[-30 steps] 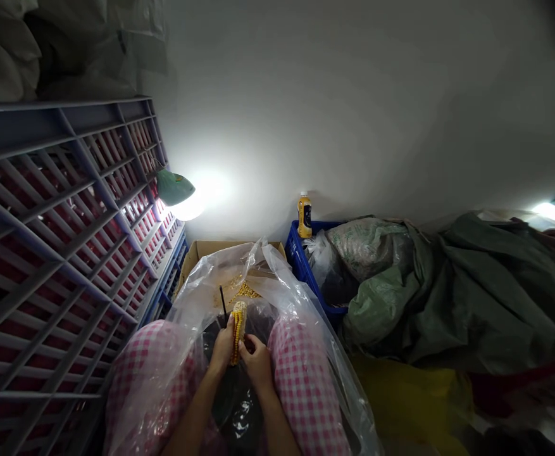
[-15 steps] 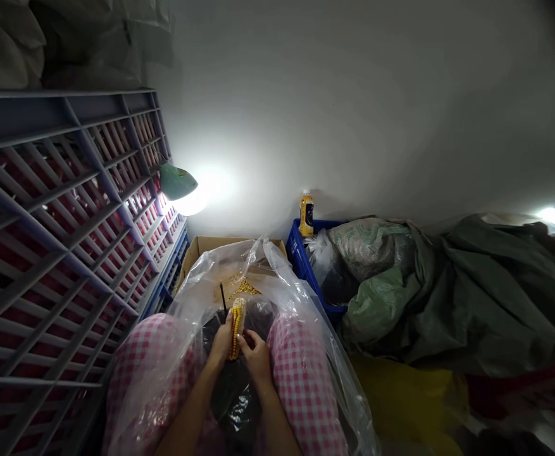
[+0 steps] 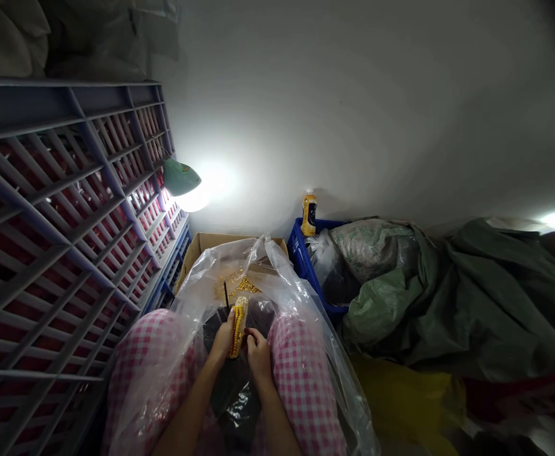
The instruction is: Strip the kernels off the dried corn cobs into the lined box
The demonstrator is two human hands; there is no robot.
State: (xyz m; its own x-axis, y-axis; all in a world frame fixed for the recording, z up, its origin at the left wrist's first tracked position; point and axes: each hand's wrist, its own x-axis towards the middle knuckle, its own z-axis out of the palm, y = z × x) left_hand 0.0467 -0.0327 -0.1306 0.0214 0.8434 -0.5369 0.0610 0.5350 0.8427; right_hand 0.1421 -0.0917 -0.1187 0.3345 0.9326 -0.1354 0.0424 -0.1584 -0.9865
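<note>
I sit with pink checked trouser legs [image 3: 300,373] under a clear plastic sheet [image 3: 277,278]. My left hand [image 3: 223,341] is closed round a yellow corn cob [image 3: 238,316], held upright between my knees, with a thin black rod [image 3: 226,296] sticking up beside it. My right hand [image 3: 258,348] has its fingers curled against the cob's right side. Loose yellow kernels [image 3: 243,286] lie on the plastic inside a cardboard box [image 3: 201,244] just beyond the cob.
Stacked plastic crates [image 3: 68,221] rise at my left, with a lit green lamp [image 3: 180,180] clipped on. A blue crate [image 3: 303,259] with bags and an orange drink bottle [image 3: 309,213] stands at the wall. Green sacks [image 3: 448,297] pile up on the right.
The view has tilted slightly, so things sit a little lower. My hands stay on the cob, with the right fingers shifted a bit higher along it.
</note>
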